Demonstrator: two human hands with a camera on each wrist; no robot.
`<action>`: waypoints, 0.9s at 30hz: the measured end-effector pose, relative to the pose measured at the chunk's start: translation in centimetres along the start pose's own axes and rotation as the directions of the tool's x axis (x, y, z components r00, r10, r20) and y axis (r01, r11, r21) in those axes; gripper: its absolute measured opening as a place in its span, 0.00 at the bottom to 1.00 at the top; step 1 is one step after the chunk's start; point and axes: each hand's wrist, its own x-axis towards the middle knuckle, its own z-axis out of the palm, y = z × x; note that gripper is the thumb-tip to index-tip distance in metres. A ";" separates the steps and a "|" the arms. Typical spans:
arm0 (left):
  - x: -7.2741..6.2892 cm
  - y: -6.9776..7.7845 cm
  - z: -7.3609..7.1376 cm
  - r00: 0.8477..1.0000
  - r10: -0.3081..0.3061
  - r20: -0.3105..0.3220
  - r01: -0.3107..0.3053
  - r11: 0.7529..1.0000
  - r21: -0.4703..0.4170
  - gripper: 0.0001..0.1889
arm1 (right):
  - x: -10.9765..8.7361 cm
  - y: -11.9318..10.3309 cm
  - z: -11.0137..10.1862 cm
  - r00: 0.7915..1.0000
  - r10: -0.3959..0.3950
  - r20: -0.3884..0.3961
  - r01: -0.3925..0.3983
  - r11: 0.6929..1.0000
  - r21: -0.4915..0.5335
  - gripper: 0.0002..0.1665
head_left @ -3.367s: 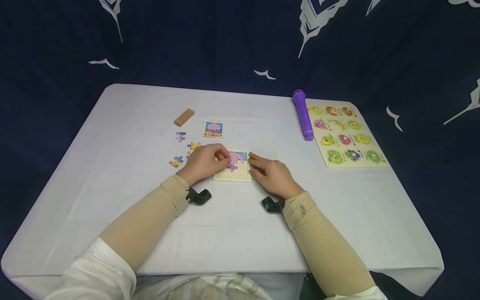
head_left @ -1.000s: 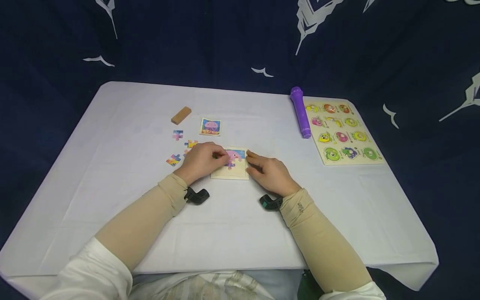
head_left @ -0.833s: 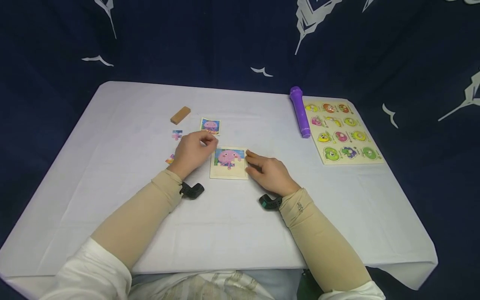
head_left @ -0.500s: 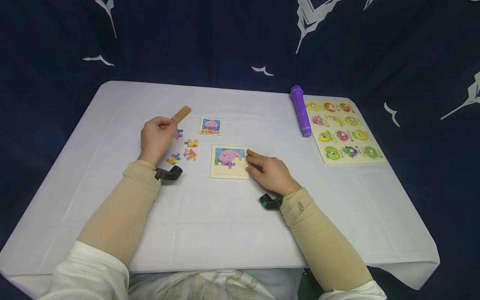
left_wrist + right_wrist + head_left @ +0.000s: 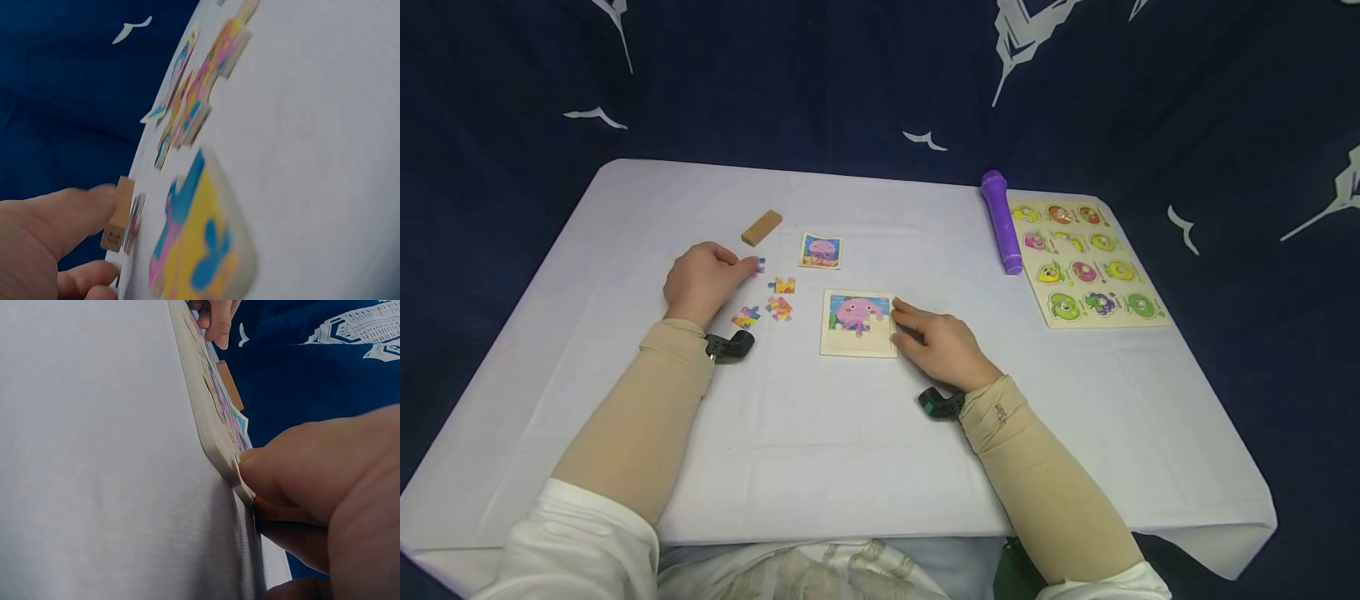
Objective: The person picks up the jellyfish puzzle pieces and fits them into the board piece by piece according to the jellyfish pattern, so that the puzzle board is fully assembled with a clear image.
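In the head view, my left hand [image 5: 702,282] is at the left, its fingertips right at a small blue and pink puzzle piece [image 5: 762,265] on the table. The left wrist view shows a gap between thumb and fingers [image 5: 87,278], with that piece [image 5: 134,224] just past them. My right hand [image 5: 946,348] rests thumb and fingertips against the right edge of a wooden puzzle board [image 5: 842,347]. A pink octopus-like picture fills the board's upper part; bare wood shows below. Several loose puzzle pieces, including a yellow one [image 5: 782,286], lie left of the board.
A small picture card [image 5: 821,251] and a brown wooden block [image 5: 762,227] lie behind the pieces. At the back right, a purple microphone-shaped toy [image 5: 1002,223] lies along the left edge of a fruit puzzle board [image 5: 1090,267]. White cloth covers the table [image 5: 820,467].
My left hand has left the puzzle board and moved left to the blue and pink piece, uncovering the picture's left part and the loose pieces. My right hand stays at the board's edge.
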 end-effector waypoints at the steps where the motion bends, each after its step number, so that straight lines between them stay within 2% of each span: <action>1: 0.0 0.1 0.1 1.000 0.001 0.007 -0.001 1.000 0.013 0.27 | 0.0 0.0 0.0 1.000 0.002 0.000 -0.002 1.000 0.000 0.28; 6: -0.2 0.5 0.4 1.000 0.025 0.020 -0.026 0.998 0.055 0.25 | 0.0 -0.1 -0.1 1.000 0.002 0.001 -0.002 1.000 0.002 0.28; 13: -0.2 0.6 0.5 0.997 0.054 0.050 -0.056 0.997 0.043 0.18 | -0.1 0.0 -0.1 1.000 -0.004 0.000 0.004 1.000 -0.001 0.28; 15: -0.2 0.7 0.4 0.997 0.057 0.056 -0.059 0.997 0.042 0.18 | 0.0 0.0 -0.1 1.000 -0.005 -0.001 0.005 1.000 0.000 0.28; 21: -0.1 0.7 0.4 0.998 0.032 0.046 -0.034 0.998 0.057 0.28 | -0.1 0.0 0.0 1.000 -0.009 -0.001 0.009 1.000 -0.001 0.28; 27: -0.2 0.7 0.6 0.998 0.046 0.044 -0.048 0.998 0.052 0.22 | -0.1 0.0 -0.1 1.000 -0.008 0.002 0.008 1.000 -0.005 0.29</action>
